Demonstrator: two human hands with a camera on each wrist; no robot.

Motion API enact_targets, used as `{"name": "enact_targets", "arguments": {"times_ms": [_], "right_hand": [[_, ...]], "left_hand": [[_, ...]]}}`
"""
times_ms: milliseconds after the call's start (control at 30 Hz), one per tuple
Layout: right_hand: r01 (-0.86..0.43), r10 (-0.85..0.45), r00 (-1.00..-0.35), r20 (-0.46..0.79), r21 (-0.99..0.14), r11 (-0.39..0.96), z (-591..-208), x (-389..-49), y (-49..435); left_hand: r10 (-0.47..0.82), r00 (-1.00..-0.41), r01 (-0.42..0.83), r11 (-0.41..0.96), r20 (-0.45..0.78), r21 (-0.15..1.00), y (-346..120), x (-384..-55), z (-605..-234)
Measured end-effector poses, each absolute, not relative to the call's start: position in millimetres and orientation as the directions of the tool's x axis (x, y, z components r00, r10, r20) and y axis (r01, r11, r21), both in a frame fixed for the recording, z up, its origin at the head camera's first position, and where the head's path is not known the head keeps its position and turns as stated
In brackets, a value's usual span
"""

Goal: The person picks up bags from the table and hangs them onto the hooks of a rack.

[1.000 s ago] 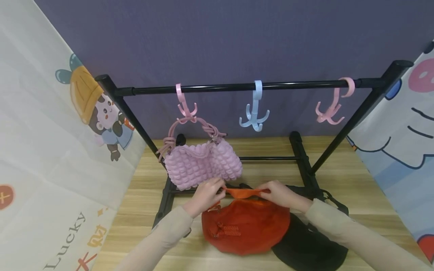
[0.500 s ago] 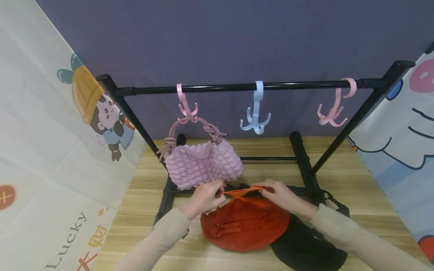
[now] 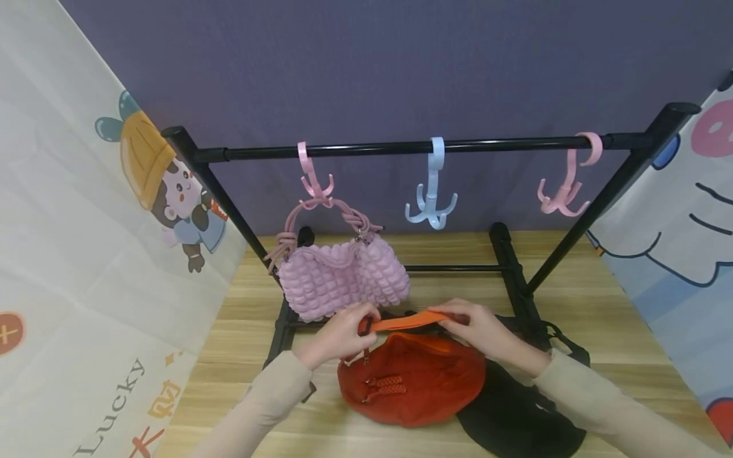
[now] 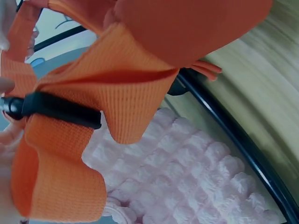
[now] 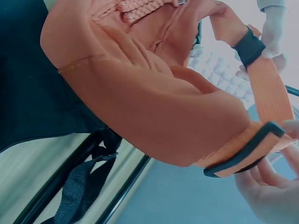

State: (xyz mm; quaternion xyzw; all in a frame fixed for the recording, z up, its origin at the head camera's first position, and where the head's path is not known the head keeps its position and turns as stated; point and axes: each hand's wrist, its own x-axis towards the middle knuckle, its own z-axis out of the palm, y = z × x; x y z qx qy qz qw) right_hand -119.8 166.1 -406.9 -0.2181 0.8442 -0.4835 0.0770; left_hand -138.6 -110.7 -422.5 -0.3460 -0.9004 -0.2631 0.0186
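Note:
A red-orange shoulder bag [image 3: 409, 389] lies on the wooden surface, its orange webbing strap [image 3: 408, 321] raised above it. My left hand [image 3: 343, 332] pinches the strap's left end, beside a black buckle [image 4: 63, 109]. At the strap's other end my right hand [image 3: 480, 329] grips the webbing between thumb and fingers. In the right wrist view, another black slider [image 5: 245, 151] sits on the strap by the right fingers. Between the hands the webbing is pulled nearly straight. Loose folds of orange strap hang below the buckle in the left wrist view.
Behind the hands stands a black rack [image 3: 366, 149]. A puffy pink handbag [image 3: 343, 280] hangs from its left pink hook [image 3: 315, 184]. A blue hook [image 3: 432, 200] and another pink hook [image 3: 564, 191] hang further right. A black bag [image 3: 523, 410] lies partly under the red-orange one.
The strap has gone from sagging, then twisted, to a flatter, straighter band. My right hand has shifted slightly right and my left slightly left. The bag's body has barely moved.

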Motion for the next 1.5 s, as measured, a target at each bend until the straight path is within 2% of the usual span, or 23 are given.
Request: {"name": "enact_targets", "arguments": {"times_ms": [267, 433, 633, 833, 1000, 1233, 1500], "right_hand": [[-0.299, -0.432, -0.898, 0.082, -0.834, 0.464, -397, -115, 170], [-0.307, -0.425, -0.901, 0.089, -0.824, 0.477, -392, -113, 173], [-0.266, -0.411, -0.910, 0.052, -0.833, 0.485, -384, -110, 177], [-0.293, -0.412, -0.907, 0.093, -0.841, 0.455, -376, -112, 179], [-0.321, -0.411, -0.902, 0.131, -0.841, 0.436, -366, -113, 182], [-0.425, -0.413, -0.874, 0.256, -0.813, 0.397, -353, -114, 185], [-0.491, -0.398, -0.858, 0.326, -0.748, 0.447, -344, -117, 193]], "left_hand": [[0.643, -0.752, 0.564, 0.517, 0.142, 0.644, -115, -140, -417], [0.639, -0.758, 0.521, 0.473, 0.130, 0.711, -117, -138, -411], [0.615, -0.772, 0.521, 0.469, 0.159, 0.713, -117, -133, -403], [0.577, -0.786, 0.540, 0.464, 0.224, 0.702, -116, -131, -396], [0.574, -0.763, 0.582, 0.409, 0.298, 0.703, -115, -131, -390], [0.576, -0.751, 0.592, 0.373, 0.322, 0.715, -113, -133, -381], [0.589, -0.700, 0.671, 0.348, 0.404, 0.655, -109, -136, -364]]}}
